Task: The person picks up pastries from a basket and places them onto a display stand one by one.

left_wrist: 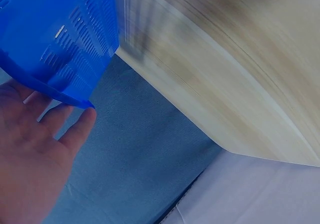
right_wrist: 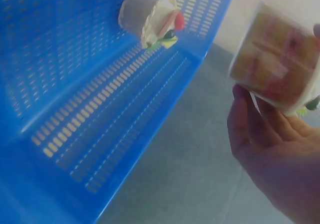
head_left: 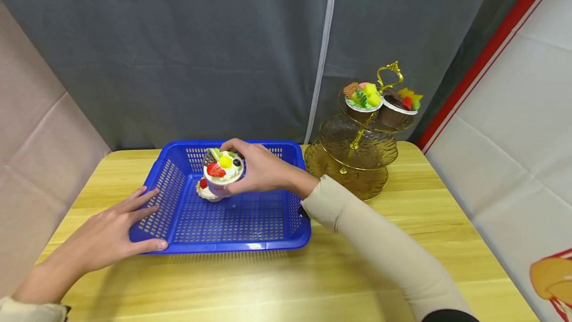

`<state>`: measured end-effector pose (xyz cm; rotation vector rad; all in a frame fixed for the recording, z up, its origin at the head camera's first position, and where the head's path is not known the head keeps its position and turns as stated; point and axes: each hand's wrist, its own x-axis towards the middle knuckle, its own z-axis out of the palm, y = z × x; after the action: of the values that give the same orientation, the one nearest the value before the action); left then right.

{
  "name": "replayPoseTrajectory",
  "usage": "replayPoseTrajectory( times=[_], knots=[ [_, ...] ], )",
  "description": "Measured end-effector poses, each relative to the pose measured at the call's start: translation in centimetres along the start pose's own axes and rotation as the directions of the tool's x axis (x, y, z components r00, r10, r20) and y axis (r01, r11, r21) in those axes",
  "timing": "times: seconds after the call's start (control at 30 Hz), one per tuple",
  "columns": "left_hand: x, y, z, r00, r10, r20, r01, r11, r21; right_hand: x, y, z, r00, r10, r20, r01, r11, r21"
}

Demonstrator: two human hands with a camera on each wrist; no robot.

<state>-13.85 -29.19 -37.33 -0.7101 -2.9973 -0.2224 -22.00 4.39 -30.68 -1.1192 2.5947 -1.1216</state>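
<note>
My right hand [head_left: 261,165] grips a clear dessert cup [head_left: 219,179] between thumb and fingers, held up over the blue basket [head_left: 223,247]. White cream, strawberry, yellow fruit and a dark berry top it; brownish layers show through its side in the right wrist view. Behind and below it, partly hidden, a second cream-topped cup [head_left: 206,194] with red fruit lies in the basket, seen more fully in the right wrist view [right_wrist: 150,22]. At the basket's near left corner rests my left hand [head_left: 111,232], spread fingers across the left rim and thumb along the front rim.
Right of the basket stands a three-tier amber glass stand [head_left: 357,148] with a gold handle. Two brown dessert cups sit on its top tier: one with yellow fruit [head_left: 364,99], one with chocolate and strawberry [head_left: 399,106]. A grey curtain [head_left: 201,54] hangs behind the wooden table [head_left: 250,287].
</note>
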Motion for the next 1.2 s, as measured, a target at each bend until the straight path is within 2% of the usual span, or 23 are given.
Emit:
replayPoseTrajectory(
  times=[0.23,0.47,0.63,0.93,1.2],
  knots=[
    [-0.2,-0.1,0.1,1.0,0.002,-0.005,-0.002,1.0,-0.003,-1.9,1.7,-1.6,0.989,0.036,-0.144,-0.03,0.999,0.044],
    [-0.1,-0.1,0.2,1.0,0.0,-0.008,0.0,1.0,-0.004,-4.0,3.6,-3.1,0.97,0.116,-0.212,-0.106,0.993,0.061],
    [-0.1,-0.1,0.2,1.0,0.0,-0.008,0.0,1.0,-0.002,-5.6,4.9,-4.2,0.948,0.171,-0.269,-0.159,0.985,0.067],
    [-0.2,-0.1,0.2,1.0,0.0,-0.006,0.0,1.0,-0.003,-8.1,6.5,-5.5,0.911,0.2,-0.36,-0.195,0.98,0.051],
    [-0.2,0.0,0.2,1.0,0.003,-0.014,-0.003,1.0,0.0,-9.5,7.5,-6.5,0.877,0.244,-0.415,-0.231,0.97,0.081]
  ],
)
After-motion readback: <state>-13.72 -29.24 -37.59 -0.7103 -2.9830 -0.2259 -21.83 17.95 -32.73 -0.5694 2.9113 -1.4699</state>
